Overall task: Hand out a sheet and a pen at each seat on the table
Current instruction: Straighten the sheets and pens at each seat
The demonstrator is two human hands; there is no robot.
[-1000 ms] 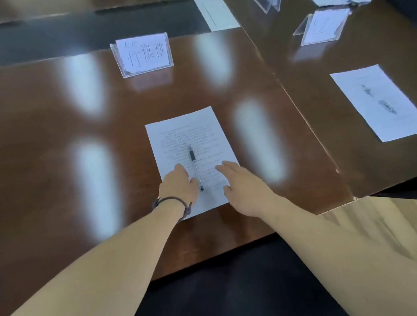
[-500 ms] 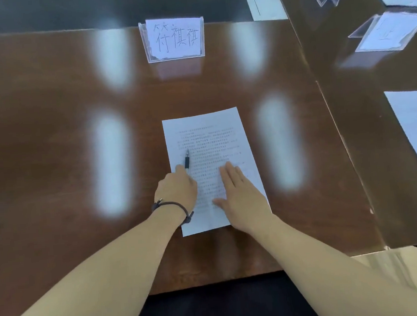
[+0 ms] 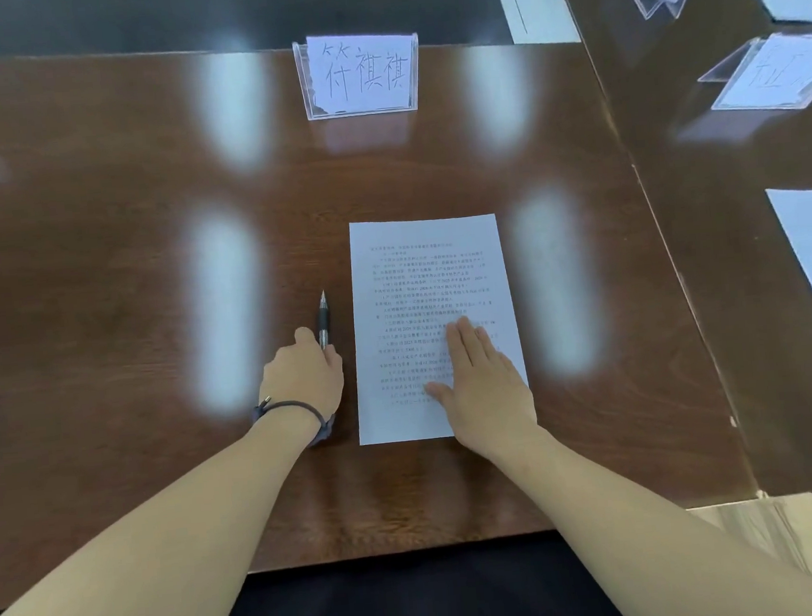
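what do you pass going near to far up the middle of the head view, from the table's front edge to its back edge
right hand flat on the printed sheet → the rest of that sheet beyond the fingers → bare stretch of table → clear name card stand with handwriting, by the back edge

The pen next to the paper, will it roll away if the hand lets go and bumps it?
Probably a little. The pen looks slim and round, and the table is glossy and flat, so a sideways bump could roll it. It likely weighs little; the left hand holds it by its end alone. A clip might stop it, but none shows.
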